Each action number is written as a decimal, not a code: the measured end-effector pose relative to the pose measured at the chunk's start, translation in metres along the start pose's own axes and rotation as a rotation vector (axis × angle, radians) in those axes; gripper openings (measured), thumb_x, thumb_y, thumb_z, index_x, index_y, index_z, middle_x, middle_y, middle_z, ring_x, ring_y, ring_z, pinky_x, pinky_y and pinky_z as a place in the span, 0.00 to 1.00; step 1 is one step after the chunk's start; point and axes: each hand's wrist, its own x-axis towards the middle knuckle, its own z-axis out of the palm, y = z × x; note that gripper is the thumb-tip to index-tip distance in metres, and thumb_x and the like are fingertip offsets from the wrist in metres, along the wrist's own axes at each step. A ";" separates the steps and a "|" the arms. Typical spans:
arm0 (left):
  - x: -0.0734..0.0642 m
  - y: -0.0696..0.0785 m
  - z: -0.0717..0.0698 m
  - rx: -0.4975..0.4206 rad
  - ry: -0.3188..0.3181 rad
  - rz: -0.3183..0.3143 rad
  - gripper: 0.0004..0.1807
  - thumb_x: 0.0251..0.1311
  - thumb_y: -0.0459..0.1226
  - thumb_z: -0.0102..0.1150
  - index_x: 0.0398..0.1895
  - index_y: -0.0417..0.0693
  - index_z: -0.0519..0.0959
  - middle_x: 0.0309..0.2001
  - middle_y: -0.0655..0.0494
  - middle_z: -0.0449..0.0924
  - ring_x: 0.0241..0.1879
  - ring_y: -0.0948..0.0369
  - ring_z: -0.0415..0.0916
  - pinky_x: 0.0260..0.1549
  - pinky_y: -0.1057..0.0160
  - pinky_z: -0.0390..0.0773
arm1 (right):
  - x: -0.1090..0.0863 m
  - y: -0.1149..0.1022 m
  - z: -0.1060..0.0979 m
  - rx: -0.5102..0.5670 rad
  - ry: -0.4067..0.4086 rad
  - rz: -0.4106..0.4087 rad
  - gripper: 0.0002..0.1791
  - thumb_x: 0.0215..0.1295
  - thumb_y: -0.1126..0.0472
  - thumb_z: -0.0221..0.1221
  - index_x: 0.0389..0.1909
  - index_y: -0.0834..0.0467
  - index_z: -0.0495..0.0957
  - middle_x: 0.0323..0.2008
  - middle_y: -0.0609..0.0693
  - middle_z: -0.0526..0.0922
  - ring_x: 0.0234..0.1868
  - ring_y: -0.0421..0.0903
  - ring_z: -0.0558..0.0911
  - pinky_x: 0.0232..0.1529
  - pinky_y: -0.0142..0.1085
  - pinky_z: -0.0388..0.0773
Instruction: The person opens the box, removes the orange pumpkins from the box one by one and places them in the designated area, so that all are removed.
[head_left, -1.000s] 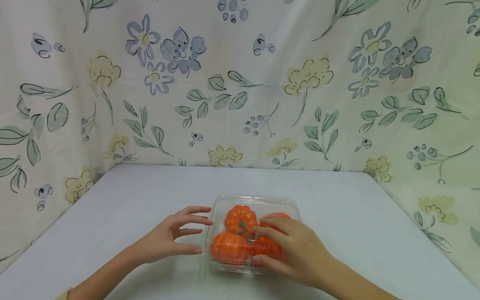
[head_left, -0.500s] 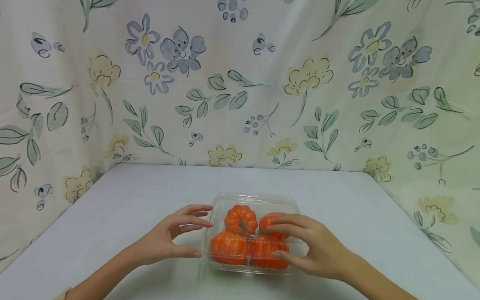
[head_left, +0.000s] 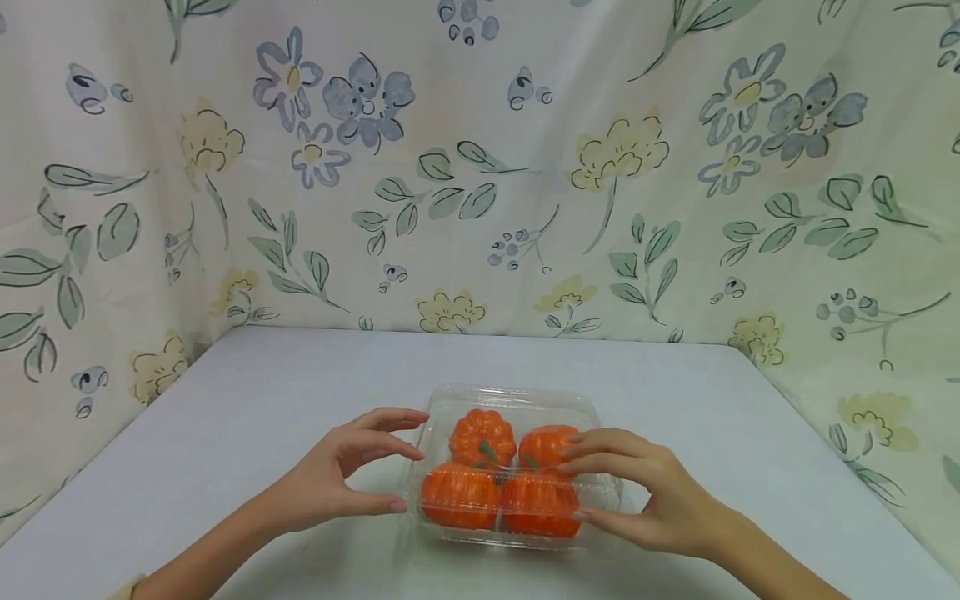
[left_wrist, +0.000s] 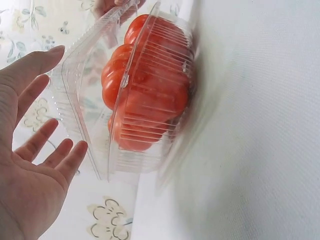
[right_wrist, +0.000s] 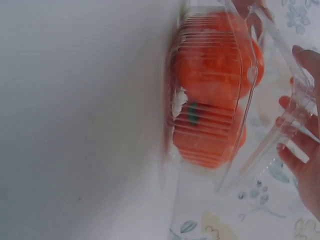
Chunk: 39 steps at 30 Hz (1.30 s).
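Note:
A clear plastic clamshell box (head_left: 450,537) sits on the table with several orange pumpkins inside, two in front, such as the front left pumpkin (head_left: 460,497), and two behind, such as the ribbed back left pumpkin (head_left: 480,433) with a green stem. Both wrist views show the lid (left_wrist: 75,100) tilted over the base, with a gap between their rims. My left hand (head_left: 341,471) is at the box's left side, fingers spread, fingertips near the lid edge. On the right, my right hand (head_left: 660,492) reaches over the lid's right side with fingers loosely extended; contact is hard to tell.
The white table (head_left: 315,367) surrounds the box on all sides. A floral curtain (head_left: 480,167) hangs behind the table and along both its sides.
My right hand has moved right, from over the front right pumpkin to the box's right side, uncovering the right-hand pumpkins. The left hand and box have barely moved.

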 end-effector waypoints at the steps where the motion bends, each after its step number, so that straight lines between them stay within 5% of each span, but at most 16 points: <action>1: 0.000 0.000 0.000 0.001 0.001 0.001 0.22 0.60 0.28 0.73 0.57 0.54 0.86 0.72 0.38 0.71 0.70 0.66 0.70 0.64 0.69 0.74 | -0.001 0.001 0.000 0.013 0.008 -0.010 0.19 0.65 0.57 0.74 0.55 0.55 0.86 0.54 0.52 0.86 0.58 0.46 0.83 0.66 0.26 0.75; 25: 0.006 0.010 -0.003 0.016 0.058 0.058 0.23 0.62 0.27 0.71 0.60 0.51 0.84 0.66 0.35 0.76 0.66 0.63 0.76 0.63 0.69 0.77 | -0.012 0.010 -0.021 0.206 0.129 0.045 0.28 0.51 0.69 0.80 0.55 0.62 0.85 0.57 0.53 0.88 0.64 0.43 0.82 0.67 0.28 0.76; 29: 0.010 0.012 -0.004 0.023 0.076 0.088 0.22 0.63 0.26 0.70 0.60 0.42 0.82 0.65 0.37 0.77 0.65 0.64 0.77 0.61 0.67 0.79 | -0.009 0.012 -0.023 0.250 0.141 0.049 0.30 0.48 0.74 0.79 0.55 0.64 0.84 0.58 0.52 0.87 0.64 0.43 0.82 0.68 0.29 0.75; 33: 0.016 0.015 -0.005 0.022 0.090 0.111 0.21 0.64 0.27 0.69 0.60 0.35 0.80 0.64 0.32 0.76 0.65 0.65 0.77 0.61 0.66 0.80 | -0.005 0.016 -0.024 0.293 0.175 0.033 0.27 0.51 0.75 0.77 0.54 0.67 0.84 0.58 0.52 0.88 0.64 0.43 0.83 0.68 0.30 0.75; 39: 0.025 0.018 -0.007 0.020 0.121 0.119 0.18 0.66 0.26 0.67 0.59 0.38 0.81 0.64 0.35 0.78 0.65 0.65 0.77 0.61 0.66 0.79 | 0.002 0.021 -0.027 0.343 0.230 0.011 0.22 0.58 0.76 0.73 0.55 0.72 0.82 0.57 0.54 0.88 0.62 0.45 0.84 0.66 0.31 0.78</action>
